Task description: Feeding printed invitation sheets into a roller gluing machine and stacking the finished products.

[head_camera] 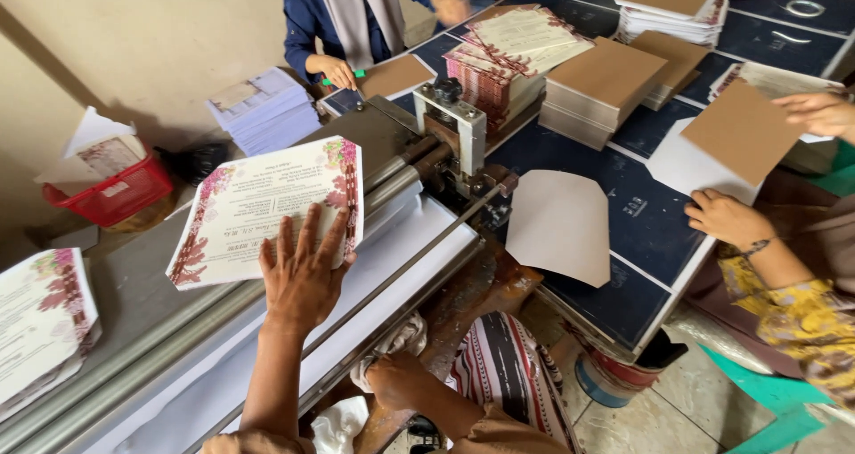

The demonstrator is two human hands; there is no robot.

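Two hands at work on one grey metal creasing machine (267,267). Left hand (303,271) spread flat, fingers apart, pressing a white printed card with pink floral borders (263,206) onto the machine bed, apparently to keep it square against the roller. Right hand (396,381) closed around a white cloth-wrapped handle (392,347) at the machine's near edge, likely for leverage. Beyond, across the dark blue worktop (655,231), stacked brown cardboard sheets (606,85).

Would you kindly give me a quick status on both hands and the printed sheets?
Left hand flat on printed floral sheets, pressing them on the machine bed. Right hand low beside a white rag, grip unclear. Roller bar just beyond the sheets.
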